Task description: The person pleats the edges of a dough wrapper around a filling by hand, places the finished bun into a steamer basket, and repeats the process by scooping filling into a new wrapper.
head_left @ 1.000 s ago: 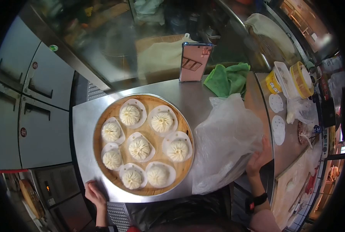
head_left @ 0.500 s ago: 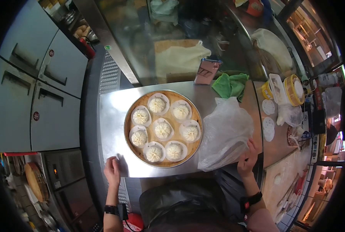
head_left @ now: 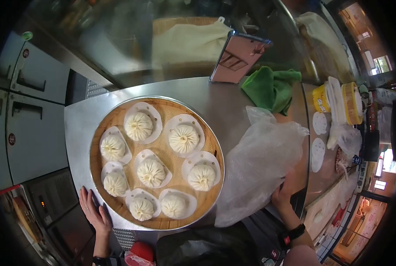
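My left hand [head_left: 94,212] rests at the front edge of the metal table, fingers spread, beside a round bamboo steamer tray [head_left: 101,177] with a metal rim. Several pleated buns sit in the tray on perforated paper liners; one bun [head_left: 151,173] is in the middle. To the right lies a crumpled clear plastic bag [head_left: 255,164]. At its right edge is my right hand [head_left: 283,195], its fingers partly covered by the plastic, so I cannot make out whether they grip it.
Behind the tray a pink phone [head_left: 233,60] leans upright against the glass. A green cloth [head_left: 272,90] lies right of it. Farther right are perforated paper liners [head_left: 317,155], a yellow tub [head_left: 321,98] and a floured board [head_left: 324,206]. A fridge [head_left: 34,142] stands at left.
My view has come closer to the table, so the tray looks larger. My left hand's fingers have spread out at the table edge. My right hand's fingers have gone behind the bag's plastic.
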A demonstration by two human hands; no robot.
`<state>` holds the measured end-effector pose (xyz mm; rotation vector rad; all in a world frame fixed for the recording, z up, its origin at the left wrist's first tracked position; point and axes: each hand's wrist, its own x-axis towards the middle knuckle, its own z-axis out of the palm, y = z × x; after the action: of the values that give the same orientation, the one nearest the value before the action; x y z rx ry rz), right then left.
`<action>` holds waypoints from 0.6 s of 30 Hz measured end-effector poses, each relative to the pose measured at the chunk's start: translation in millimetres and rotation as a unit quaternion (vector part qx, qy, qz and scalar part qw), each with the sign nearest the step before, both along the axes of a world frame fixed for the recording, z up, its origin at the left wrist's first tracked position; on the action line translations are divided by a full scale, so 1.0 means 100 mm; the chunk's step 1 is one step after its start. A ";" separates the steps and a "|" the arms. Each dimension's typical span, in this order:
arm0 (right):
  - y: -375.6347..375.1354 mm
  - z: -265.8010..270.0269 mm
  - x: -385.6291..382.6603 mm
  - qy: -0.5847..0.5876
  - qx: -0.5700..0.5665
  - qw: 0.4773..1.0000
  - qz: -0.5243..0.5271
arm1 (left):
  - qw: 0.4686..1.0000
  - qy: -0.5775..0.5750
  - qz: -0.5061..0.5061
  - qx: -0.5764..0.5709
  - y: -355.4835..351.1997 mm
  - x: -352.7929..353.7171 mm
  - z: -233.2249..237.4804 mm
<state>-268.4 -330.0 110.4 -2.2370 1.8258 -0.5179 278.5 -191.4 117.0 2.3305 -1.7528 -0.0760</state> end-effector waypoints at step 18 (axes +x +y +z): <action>-0.06 -0.02 0.09 -0.089 0.107 0.985 -0.103 | 0.999 0.035 0.008 0.003 0.07 0.07 -0.09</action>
<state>-259.8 -335.9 108.1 -1.8165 1.9276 -0.5118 285.2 -184.9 108.2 2.3175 -1.7039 -0.1584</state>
